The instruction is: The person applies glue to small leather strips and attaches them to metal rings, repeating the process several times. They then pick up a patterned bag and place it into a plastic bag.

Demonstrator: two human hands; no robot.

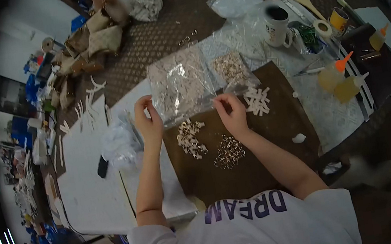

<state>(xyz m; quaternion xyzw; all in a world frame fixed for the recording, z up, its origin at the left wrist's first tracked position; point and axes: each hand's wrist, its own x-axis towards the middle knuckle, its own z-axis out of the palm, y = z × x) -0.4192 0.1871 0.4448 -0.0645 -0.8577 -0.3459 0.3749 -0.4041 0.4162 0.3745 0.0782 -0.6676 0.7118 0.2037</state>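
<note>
A clear plastic bag full of small pale pieces lies flat, its near edge between my hands. My left hand pinches the bag's left side with thumb and fingers. At the near right corner my right hand is closed on the plastic. Right of it rests a smaller clear bag of mixed small parts. Just below the large bag, on a brown mat, sit a pile of pale pieces with metal rings and a pile of metal rings. White strips lie beside my right hand.
A white mug, glue bottles with pointed tips, a tape roll and a yellow cup stand at the right. Crumpled plastic and a black object lie left. Brown bundles are at the back left.
</note>
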